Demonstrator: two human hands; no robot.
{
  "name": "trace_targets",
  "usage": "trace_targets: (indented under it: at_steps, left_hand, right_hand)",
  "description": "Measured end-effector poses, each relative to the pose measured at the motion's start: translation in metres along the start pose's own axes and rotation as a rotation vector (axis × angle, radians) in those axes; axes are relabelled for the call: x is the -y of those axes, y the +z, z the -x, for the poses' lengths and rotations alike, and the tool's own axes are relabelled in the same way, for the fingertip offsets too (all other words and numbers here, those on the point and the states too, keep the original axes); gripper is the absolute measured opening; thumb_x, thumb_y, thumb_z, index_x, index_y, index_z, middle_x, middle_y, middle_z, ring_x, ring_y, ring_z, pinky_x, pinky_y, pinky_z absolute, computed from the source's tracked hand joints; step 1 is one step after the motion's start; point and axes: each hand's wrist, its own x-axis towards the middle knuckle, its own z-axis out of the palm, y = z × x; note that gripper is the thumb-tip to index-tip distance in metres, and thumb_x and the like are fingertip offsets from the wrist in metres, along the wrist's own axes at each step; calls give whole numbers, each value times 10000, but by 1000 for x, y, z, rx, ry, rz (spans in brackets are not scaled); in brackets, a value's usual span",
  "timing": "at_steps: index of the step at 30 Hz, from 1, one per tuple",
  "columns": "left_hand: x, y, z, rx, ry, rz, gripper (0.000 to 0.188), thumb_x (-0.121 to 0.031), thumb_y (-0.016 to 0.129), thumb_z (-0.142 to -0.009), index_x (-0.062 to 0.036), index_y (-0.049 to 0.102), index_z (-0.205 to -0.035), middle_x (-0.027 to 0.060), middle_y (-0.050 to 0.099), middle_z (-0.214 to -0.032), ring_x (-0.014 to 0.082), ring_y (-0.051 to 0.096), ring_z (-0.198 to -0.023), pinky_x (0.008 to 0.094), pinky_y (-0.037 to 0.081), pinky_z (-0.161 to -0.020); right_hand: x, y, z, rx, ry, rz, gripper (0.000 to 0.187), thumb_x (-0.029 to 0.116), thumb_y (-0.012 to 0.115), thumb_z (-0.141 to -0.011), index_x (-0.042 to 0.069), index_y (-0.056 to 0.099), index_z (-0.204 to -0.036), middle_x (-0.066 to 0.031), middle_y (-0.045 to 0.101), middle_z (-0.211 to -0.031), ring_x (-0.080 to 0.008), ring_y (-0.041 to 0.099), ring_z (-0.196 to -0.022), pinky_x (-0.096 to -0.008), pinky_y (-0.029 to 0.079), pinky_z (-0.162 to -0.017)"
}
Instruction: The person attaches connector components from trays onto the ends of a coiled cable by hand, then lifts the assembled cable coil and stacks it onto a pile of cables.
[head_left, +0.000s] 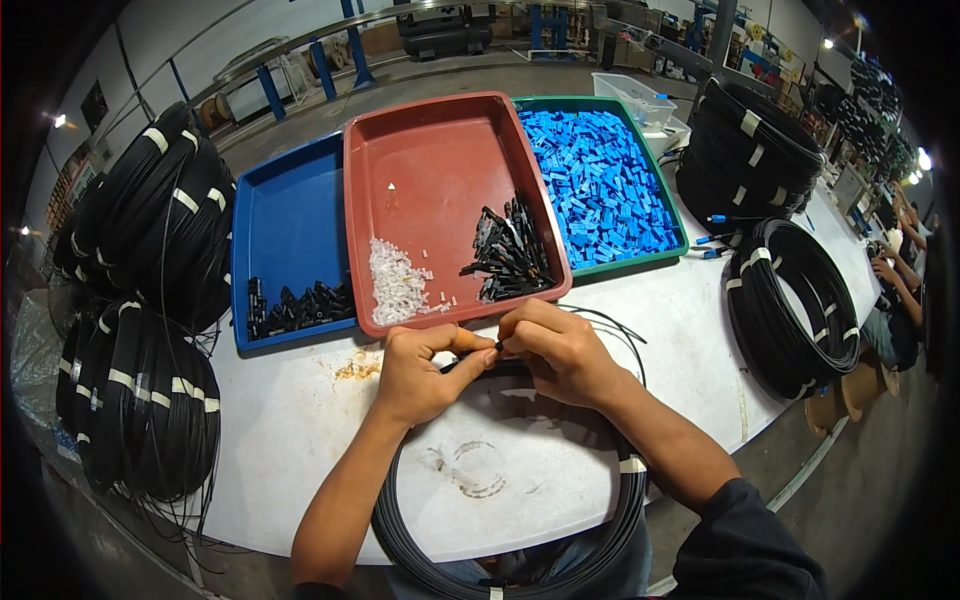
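My left hand (425,372) and my right hand (562,352) meet just in front of the red tray, their fingertips almost touching. Between thumb and index finger, the left pinches a thin black cable end, mostly covered by the fingers. A small black piece (499,346) shows at the fingertips of my closed right hand; its exact kind is hidden. Below both hands, a coil of black cable (632,490) bound with pale tape lies on the white table (490,525) and hangs over its near edge. A loose cable end curves out to the right of my right hand.
The red tray (430,150) holds white bits (395,285) and black connector parts (510,250). A blue tray (290,200) has black pieces; a green-rimmed tray (683,235) has blue connector pieces (600,185). Cable coils stand left (145,400) and right (790,310). People work far right.
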Motion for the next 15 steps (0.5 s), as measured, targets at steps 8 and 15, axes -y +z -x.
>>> trace_targets:
  at_steps: [8,15]
  left_hand:
    - [-3,0,-2,39,364,-212,146,60,827,-750,33,781,-885,140,775,-832,185,740,-736,297,569,-723]
    - [-5,1,-1,63,125,-55,125,53,801,-780,45,773,-901,105,767,-797,153,732,-740,283,581,-712]
  right_hand:
    - [-6,2,2,51,177,-170,237,-148,711,-752,15,572,-852,-108,670,-935,-282,684,-853,-359,545,-712]
    - [0,-3,1,89,14,46,272,-153,699,-715,14,572,-888,-110,645,-961,-303,673,-866,-380,535,-703]
